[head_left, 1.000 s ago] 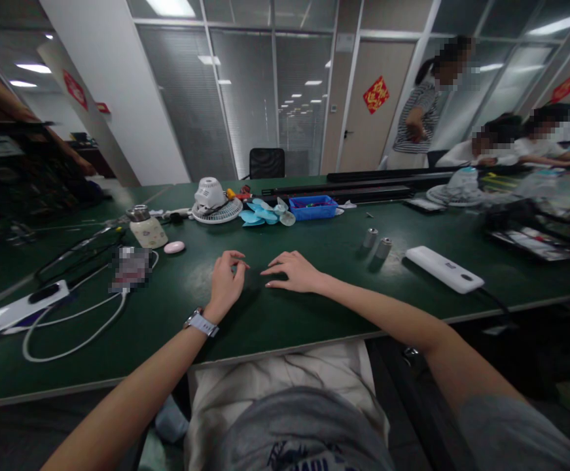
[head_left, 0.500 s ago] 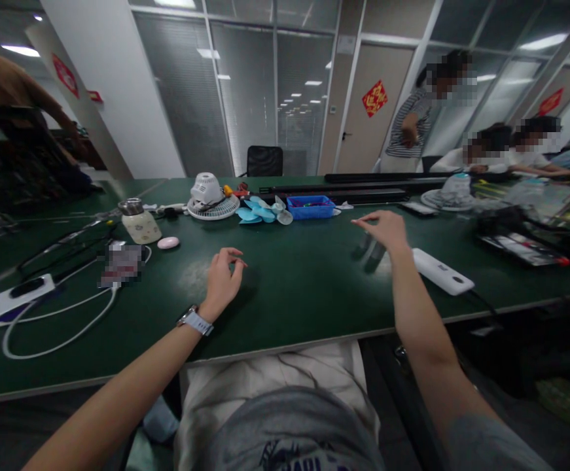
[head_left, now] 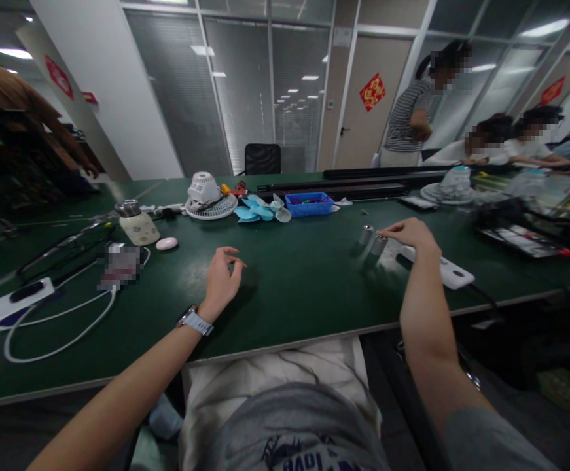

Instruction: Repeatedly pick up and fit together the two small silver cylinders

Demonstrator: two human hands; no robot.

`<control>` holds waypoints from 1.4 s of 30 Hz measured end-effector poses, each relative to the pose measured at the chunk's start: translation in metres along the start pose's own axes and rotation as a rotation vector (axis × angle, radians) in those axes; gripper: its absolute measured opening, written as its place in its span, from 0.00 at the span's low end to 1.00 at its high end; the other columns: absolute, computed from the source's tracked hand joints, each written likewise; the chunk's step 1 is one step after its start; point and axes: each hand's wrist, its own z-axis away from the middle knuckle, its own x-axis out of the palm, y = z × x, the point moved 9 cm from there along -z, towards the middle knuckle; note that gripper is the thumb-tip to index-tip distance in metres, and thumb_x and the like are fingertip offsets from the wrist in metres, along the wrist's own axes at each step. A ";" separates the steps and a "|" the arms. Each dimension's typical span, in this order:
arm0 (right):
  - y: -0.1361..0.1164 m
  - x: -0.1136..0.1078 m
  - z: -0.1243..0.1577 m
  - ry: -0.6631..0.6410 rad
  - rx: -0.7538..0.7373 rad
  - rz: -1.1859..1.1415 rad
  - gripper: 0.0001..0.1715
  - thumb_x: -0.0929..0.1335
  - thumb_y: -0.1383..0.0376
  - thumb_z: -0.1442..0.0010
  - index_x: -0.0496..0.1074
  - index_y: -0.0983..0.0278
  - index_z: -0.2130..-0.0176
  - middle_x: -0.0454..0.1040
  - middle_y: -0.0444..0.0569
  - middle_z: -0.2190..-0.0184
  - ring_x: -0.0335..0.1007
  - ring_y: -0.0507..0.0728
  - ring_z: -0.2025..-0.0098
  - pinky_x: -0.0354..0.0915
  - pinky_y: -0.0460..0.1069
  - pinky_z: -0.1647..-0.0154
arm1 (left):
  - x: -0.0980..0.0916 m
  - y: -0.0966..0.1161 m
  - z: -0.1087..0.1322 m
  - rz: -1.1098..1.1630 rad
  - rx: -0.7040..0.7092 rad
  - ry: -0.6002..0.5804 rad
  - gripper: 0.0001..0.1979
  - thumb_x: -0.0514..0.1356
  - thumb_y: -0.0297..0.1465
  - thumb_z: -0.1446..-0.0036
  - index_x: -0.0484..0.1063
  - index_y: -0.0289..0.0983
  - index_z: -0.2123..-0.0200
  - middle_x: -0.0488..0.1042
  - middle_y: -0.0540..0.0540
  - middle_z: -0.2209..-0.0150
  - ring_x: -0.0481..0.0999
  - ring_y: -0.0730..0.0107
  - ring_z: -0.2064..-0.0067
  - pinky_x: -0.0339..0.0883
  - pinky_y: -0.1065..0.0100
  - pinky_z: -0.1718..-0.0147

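Note:
My left hand [head_left: 224,273] hovers over the green table with its fingers loosely curled and the thumb apart; nothing is in it. To the right, my right hand [head_left: 411,235] reaches forward, thumb and fingers pinched at the top of a small silver cylinder [head_left: 377,246] that stands upright. Whether the cylinder touches the table at its base or is slightly lifted, I cannot tell. A second silver cylinder [head_left: 366,235] stands just left of it. Behind my right wrist lies a white power strip [head_left: 454,272], partly hidden by the forearm.
Along the back are a white fan part [head_left: 203,193], light blue fan blades [head_left: 259,208] and a blue tray [head_left: 309,205]. A cream flask [head_left: 139,226], a pink oval case [head_left: 167,243] and a white cable [head_left: 76,348] lie left. Other people are beyond the table.
My right hand has moved right and slightly down, from above the left cylinder to the right one. Both cylinders now show clearly. My left hand has stayed in place.

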 end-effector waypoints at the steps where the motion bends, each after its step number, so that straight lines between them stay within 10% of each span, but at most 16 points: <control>1: 0.001 0.001 0.000 -0.014 0.009 0.002 0.22 0.72 0.48 0.48 0.83 0.59 0.60 0.80 0.52 0.59 0.76 0.63 0.58 0.68 0.51 0.62 | 0.000 0.000 0.000 0.000 -0.001 0.002 0.11 0.54 0.30 0.42 0.62 0.38 0.55 0.78 0.47 0.67 0.76 0.62 0.63 0.66 0.61 0.61; 12: 0.010 0.011 -0.006 -0.079 -0.001 -0.001 0.23 0.73 0.48 0.50 0.83 0.58 0.59 0.81 0.52 0.60 0.76 0.63 0.58 0.68 0.52 0.60 | 0.001 0.001 0.000 -0.011 -0.006 -0.010 0.13 0.54 0.31 0.42 0.62 0.37 0.54 0.78 0.47 0.67 0.77 0.63 0.63 0.66 0.61 0.59; 20: -0.025 0.016 -0.012 0.092 -0.038 0.167 0.46 0.67 0.37 0.49 0.71 0.60 0.41 0.73 0.58 0.46 0.67 0.70 0.45 0.60 0.62 0.46 | 0.002 0.003 0.000 -0.023 0.002 -0.017 0.11 0.54 0.31 0.42 0.64 0.36 0.55 0.77 0.45 0.65 0.76 0.64 0.65 0.66 0.62 0.62; 30: -0.049 0.042 -0.022 0.099 -0.113 0.256 0.24 0.71 0.48 0.48 0.80 0.58 0.57 0.80 0.52 0.59 0.71 0.65 0.52 0.50 0.62 0.45 | 0.002 0.002 0.000 -0.021 0.028 -0.015 0.12 0.54 0.31 0.42 0.64 0.37 0.54 0.77 0.47 0.66 0.76 0.64 0.65 0.67 0.62 0.61; 35: -0.117 0.058 0.011 0.054 -0.360 0.079 0.22 0.72 0.47 0.50 0.80 0.57 0.60 0.80 0.47 0.67 0.72 0.63 0.55 0.45 0.63 0.41 | 0.003 0.003 0.001 -0.030 0.050 -0.008 0.06 0.55 0.30 0.41 0.67 0.37 0.60 0.76 0.43 0.59 0.76 0.65 0.61 0.68 0.62 0.59; 42: -0.250 0.085 0.128 -0.079 -0.889 -0.353 0.32 0.74 0.50 0.48 0.74 0.58 0.47 0.80 0.46 0.63 0.73 0.58 0.57 0.51 0.58 0.43 | 0.007 0.023 0.005 0.083 0.225 -0.030 0.09 0.57 0.35 0.38 0.69 0.37 0.59 0.75 0.41 0.54 0.77 0.64 0.55 0.69 0.60 0.53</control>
